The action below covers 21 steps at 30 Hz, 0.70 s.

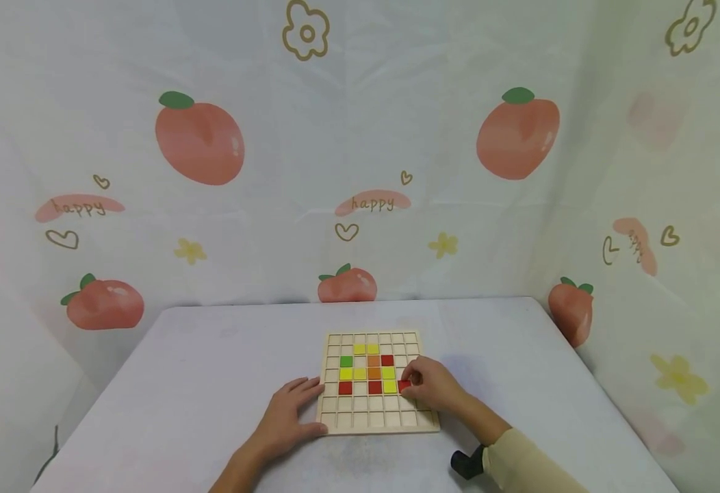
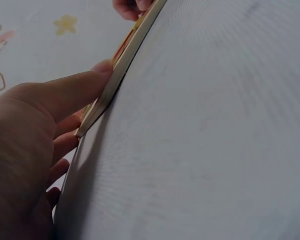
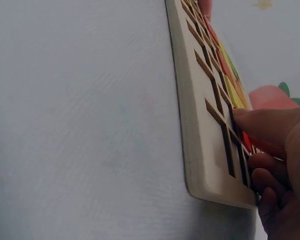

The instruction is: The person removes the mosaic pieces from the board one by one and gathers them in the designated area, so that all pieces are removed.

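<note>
A pale wooden grid board lies on the table, with coloured square tiles set in several of its cells. My right hand is over the board's right side and pinches a red tile at a cell beside a yellow tile. In the right wrist view, the thumb bears on that tile, while the other fingers curl beneath. My left hand lies at the board's left edge, fingers stretched out and relaxed. Its thumb touches the board's rim in the left wrist view.
Set in the grid are a green tile, an orange tile and further yellow and red ones. A black object shows at the right sleeve cuff. Behind the white table hangs a peach-printed curtain.
</note>
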Each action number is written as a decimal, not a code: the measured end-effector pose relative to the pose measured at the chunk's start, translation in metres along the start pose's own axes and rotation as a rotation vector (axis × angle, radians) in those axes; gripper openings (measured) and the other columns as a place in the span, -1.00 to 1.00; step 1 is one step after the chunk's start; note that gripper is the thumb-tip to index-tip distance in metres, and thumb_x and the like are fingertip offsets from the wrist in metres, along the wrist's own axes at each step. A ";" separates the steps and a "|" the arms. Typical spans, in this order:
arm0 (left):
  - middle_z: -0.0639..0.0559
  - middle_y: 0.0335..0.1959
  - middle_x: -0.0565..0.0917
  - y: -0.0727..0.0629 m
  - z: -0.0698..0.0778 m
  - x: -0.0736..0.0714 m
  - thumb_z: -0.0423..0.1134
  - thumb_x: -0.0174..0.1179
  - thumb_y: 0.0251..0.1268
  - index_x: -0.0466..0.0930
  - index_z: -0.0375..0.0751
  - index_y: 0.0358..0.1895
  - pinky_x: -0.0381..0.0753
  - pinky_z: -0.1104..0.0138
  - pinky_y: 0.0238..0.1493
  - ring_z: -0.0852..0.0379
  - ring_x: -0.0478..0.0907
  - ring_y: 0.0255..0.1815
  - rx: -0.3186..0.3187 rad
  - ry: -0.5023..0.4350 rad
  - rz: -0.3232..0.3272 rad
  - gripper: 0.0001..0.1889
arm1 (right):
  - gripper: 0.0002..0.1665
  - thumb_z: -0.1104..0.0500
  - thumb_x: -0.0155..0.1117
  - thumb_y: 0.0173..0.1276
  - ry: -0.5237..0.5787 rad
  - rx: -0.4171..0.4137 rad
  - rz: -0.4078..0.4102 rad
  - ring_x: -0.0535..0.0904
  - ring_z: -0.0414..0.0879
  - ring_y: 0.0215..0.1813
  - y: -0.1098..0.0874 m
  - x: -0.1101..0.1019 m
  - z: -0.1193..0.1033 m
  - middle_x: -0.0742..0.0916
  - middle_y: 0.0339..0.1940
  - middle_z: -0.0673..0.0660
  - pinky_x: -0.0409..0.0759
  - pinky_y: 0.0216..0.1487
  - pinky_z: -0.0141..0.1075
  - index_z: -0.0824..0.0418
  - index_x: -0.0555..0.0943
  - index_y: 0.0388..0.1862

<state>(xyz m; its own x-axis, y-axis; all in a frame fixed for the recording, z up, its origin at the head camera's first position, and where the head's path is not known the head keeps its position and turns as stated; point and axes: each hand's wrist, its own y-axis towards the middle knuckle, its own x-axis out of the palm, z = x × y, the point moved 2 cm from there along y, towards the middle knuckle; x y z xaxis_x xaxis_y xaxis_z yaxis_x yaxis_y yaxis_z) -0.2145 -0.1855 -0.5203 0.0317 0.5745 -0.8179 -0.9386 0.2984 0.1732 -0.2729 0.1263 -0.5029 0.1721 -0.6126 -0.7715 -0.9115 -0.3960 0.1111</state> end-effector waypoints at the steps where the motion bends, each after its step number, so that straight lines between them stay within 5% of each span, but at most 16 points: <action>1: 0.02 0.32 0.48 0.000 0.000 0.000 0.30 0.40 -0.12 0.53 -0.10 0.28 0.18 -0.19 0.30 -0.14 0.26 0.38 0.002 0.004 -0.007 -0.15 | -0.76 0.19 0.54 0.09 0.001 0.007 -0.005 0.40 -0.16 -0.37 0.001 0.000 0.000 0.48 -0.47 -0.07 0.41 -0.37 -0.33 0.08 0.61 -0.35; 21: 0.00 0.39 0.40 0.001 0.003 -0.002 0.30 0.40 -0.13 0.46 -0.11 0.34 0.11 -0.18 0.34 -0.17 0.16 0.45 0.009 0.006 -0.057 -0.08 | -0.70 0.25 0.56 0.04 0.072 0.011 0.001 0.40 -0.14 -0.36 0.002 -0.001 -0.001 0.50 -0.45 -0.05 0.42 -0.36 -0.34 0.13 0.56 -0.37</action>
<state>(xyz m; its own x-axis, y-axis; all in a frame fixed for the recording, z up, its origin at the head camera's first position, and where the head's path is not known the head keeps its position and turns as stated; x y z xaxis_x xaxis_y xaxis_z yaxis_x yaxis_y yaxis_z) -0.2148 -0.1844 -0.5166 0.0828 0.5520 -0.8297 -0.9321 0.3375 0.1315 -0.2745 0.1253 -0.5015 0.1968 -0.6608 -0.7243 -0.9158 -0.3877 0.1049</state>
